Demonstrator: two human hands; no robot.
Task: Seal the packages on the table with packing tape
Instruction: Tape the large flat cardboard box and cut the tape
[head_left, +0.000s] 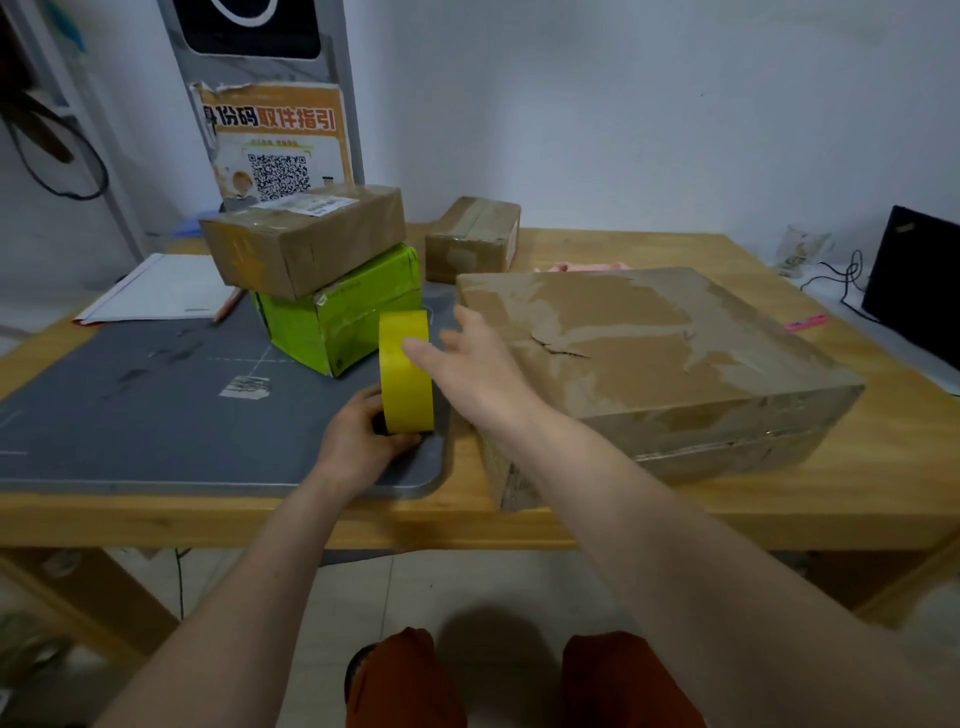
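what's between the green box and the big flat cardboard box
In the head view, the yellow tape roll stands on edge there, on the gray mat, gripped by the left hand; the open right hand reaches in beside it.

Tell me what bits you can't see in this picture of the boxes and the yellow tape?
All in the head view:
- Loose end of the yellow roll of packing tape: not visible; right hand covers part, left hand grips its bottom.
- Top of the green cardboard box: hidden under the brown cardboard box.
- Black laptop: cut off by the right edge.
- Small print on the orange poster: too blurred.
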